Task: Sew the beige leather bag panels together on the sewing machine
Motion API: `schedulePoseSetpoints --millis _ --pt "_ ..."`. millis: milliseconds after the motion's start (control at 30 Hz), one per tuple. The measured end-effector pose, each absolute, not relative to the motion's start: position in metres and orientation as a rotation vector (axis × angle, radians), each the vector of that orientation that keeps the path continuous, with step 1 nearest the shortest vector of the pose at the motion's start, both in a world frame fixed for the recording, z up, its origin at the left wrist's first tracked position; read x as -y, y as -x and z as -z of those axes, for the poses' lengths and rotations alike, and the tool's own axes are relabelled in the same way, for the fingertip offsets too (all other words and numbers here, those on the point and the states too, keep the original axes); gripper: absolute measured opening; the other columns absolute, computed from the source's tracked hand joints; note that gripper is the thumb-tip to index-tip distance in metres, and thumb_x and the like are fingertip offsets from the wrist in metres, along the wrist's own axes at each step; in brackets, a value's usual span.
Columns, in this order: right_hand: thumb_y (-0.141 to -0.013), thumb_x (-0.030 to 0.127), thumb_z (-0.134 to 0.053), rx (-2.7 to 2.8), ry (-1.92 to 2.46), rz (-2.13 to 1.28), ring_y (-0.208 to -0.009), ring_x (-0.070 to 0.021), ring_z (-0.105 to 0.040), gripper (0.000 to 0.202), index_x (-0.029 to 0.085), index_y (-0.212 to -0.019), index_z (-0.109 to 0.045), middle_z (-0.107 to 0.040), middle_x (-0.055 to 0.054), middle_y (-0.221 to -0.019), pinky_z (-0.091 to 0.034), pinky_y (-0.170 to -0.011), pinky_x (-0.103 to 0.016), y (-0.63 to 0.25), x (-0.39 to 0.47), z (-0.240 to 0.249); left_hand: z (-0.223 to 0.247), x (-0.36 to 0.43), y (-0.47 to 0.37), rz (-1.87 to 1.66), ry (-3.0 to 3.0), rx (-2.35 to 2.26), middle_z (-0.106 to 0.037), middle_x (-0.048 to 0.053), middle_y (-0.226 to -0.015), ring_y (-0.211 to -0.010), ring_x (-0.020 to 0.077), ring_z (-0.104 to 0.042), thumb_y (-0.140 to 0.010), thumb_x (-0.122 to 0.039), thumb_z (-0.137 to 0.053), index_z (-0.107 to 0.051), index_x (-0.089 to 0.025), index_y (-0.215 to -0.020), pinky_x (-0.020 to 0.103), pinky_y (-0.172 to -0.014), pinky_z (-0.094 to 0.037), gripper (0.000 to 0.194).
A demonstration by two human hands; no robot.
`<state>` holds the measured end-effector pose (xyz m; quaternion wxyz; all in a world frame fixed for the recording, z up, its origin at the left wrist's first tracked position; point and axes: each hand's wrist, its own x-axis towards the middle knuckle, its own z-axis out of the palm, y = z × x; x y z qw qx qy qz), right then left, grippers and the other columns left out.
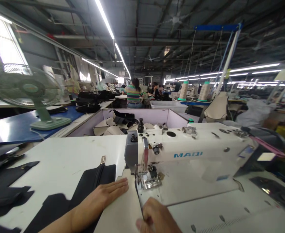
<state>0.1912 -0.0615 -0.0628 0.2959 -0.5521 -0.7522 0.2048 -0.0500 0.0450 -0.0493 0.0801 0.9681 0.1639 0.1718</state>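
Note:
A white sewing machine (191, 161) stands on the white table, its metal presser foot (151, 183) at the left end. A cream piece (123, 207) with a dark edge lies just left of the foot. My left hand (108, 194) rests flat on that piece, fingers stretched out together. My right hand (155, 215), slightly blurred, is curled at the piece's right edge, below the foot, pinching the edge between thumb and fingers. Black pieces (86, 184) with a metal buckle (103, 159) lie under and beyond my left forearm.
More black pieces (8, 191) lie at the left. A green fan (39, 94) stands on a blue table (18, 124). Behind the machine is a bin (149, 114) of cream and black pieces. Thread cones (204, 91) stand behind it. A person (134, 94) sits farther away.

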Motion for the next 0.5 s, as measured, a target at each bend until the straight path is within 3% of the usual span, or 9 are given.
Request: schedulePoseSetpoints --millis 100,200,367,500 --pt "-0.086 0.006 -0.047 1.991 1.441 -0.297 -0.101 -0.0221 -0.054 0.019 0.019 -0.096 -0.056 -0.055 -0.007 -0.106 -0.044 -0.090 -0.036 -0.208 0.044 0.054 0.059 -0.028 0.053 -0.546 -2.856 -0.497 -0.046 0.007 -0.143 -0.132 0.0195 -0.040 -0.100 -0.021 -0.036 -0.034 -0.024 -0.145 0.031 -0.108 -0.036 0.045" --pt "-0.083 0.003 -0.055 2.083 1.475 -0.153 -0.098 -0.0260 -0.052 0.023 0.018 -0.100 -0.057 -0.056 -0.007 -0.100 -0.044 -0.088 -0.044 -0.211 0.022 0.057 0.073 -0.020 0.051 -0.698 -2.808 -0.572 -0.049 0.004 -0.140 -0.131 0.0182 -0.043 -0.101 -0.023 -0.032 -0.040 -0.026 -0.142 0.030 -0.108 -0.035 0.042" --pt "-0.081 0.009 -0.065 2.174 1.449 -0.151 -0.086 -0.0223 -0.054 0.015 0.019 -0.080 -0.054 -0.058 -0.001 -0.085 -0.049 -0.078 -0.039 -0.212 0.015 0.066 0.084 -0.023 0.047 -0.785 -2.658 -0.759 -0.058 -0.002 -0.132 -0.121 0.0146 -0.054 -0.099 -0.025 -0.042 -0.055 -0.031 -0.129 0.025 -0.105 -0.037 0.033" --pt "-0.081 0.007 -0.058 2.261 1.121 -0.020 -0.094 -0.0206 -0.055 0.016 0.016 -0.094 -0.056 -0.058 -0.006 -0.098 -0.051 -0.084 -0.034 -0.230 0.031 0.074 0.077 -0.023 0.045 -0.850 -2.595 -0.826 -0.060 -0.001 -0.129 -0.117 0.0162 -0.057 -0.097 -0.028 -0.045 -0.060 -0.030 -0.123 0.028 -0.106 -0.038 0.030"
